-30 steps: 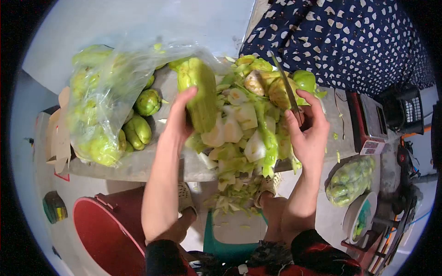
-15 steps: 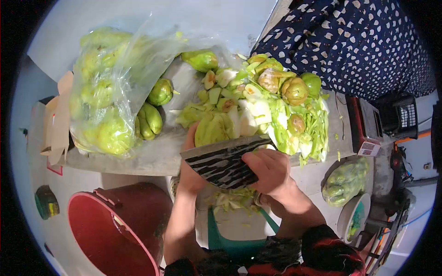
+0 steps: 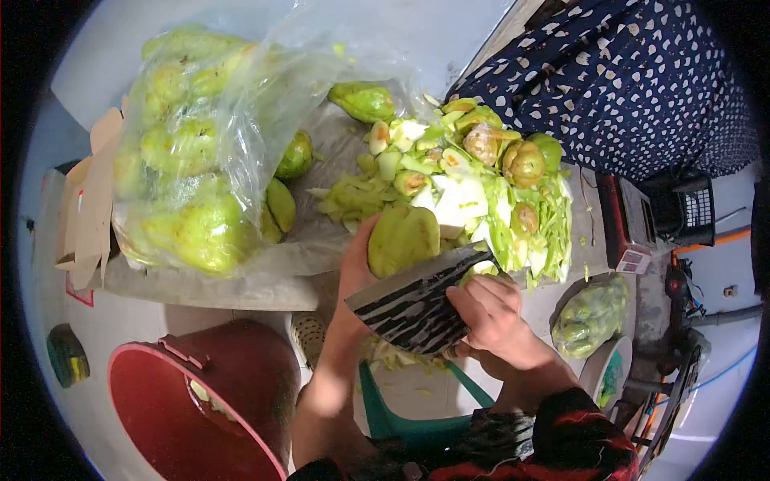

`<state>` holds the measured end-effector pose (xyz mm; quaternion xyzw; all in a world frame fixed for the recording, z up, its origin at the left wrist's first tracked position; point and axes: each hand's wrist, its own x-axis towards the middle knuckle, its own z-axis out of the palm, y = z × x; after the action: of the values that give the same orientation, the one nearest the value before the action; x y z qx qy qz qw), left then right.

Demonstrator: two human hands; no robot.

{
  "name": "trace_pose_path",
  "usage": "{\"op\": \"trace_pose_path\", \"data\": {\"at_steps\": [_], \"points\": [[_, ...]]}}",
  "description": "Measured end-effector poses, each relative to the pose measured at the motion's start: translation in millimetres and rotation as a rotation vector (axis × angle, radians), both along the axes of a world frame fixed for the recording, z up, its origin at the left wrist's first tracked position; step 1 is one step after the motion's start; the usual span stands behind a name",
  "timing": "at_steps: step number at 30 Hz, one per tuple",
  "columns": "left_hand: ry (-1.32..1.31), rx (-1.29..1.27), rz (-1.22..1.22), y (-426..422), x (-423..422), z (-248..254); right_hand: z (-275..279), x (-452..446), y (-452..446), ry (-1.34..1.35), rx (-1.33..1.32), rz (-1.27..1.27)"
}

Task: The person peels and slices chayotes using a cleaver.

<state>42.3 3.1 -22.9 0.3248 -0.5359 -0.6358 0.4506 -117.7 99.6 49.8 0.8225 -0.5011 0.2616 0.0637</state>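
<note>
My left hand (image 3: 358,264) is wrapped round a green chayote (image 3: 403,240), held above the table's front edge. In my right hand (image 3: 488,309) is a wide cleaver (image 3: 417,301) with a black-striped blade, its edge lying against the near side of the chayote. The blade hides part of the chayote and some of my left fingers. Just beyond my hands lies a pile of pale cut pieces and peelings (image 3: 461,200), with a brownish whole chayote (image 3: 524,164) on it. A clear plastic bag (image 3: 192,152) of green chayotes stands at the left.
A red bucket (image 3: 204,401) is on the floor at the left, near a green stool (image 3: 417,429). A red scale (image 3: 630,220), black basket (image 3: 694,208) and bagged chayotes (image 3: 592,317) are at the right. Dark patterned cloth (image 3: 609,88) hangs at the back right.
Both hands have come together over the near edge, and the cleaver has swung from upright at the right to across the chayote. Since half a second ago they have shifted slightly right and nearer.
</note>
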Motion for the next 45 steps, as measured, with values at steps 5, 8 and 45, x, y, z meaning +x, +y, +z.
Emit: {"op": "trace_pose_path", "data": {"at_steps": [5, 8, 45], "points": [[0.126, 0.145, -0.108, 4, 1, 14, -15, -24, -3, 0.038, 0.056, -0.104], [-0.024, 0.089, -0.094, 3, 2, 22, -14, -32, -13, 0.045, 0.081, -0.178], [0.142, 0.102, 0.004, -5, -19, 15, 2, -39, -6, 0.063, -0.072, -0.119]]}}
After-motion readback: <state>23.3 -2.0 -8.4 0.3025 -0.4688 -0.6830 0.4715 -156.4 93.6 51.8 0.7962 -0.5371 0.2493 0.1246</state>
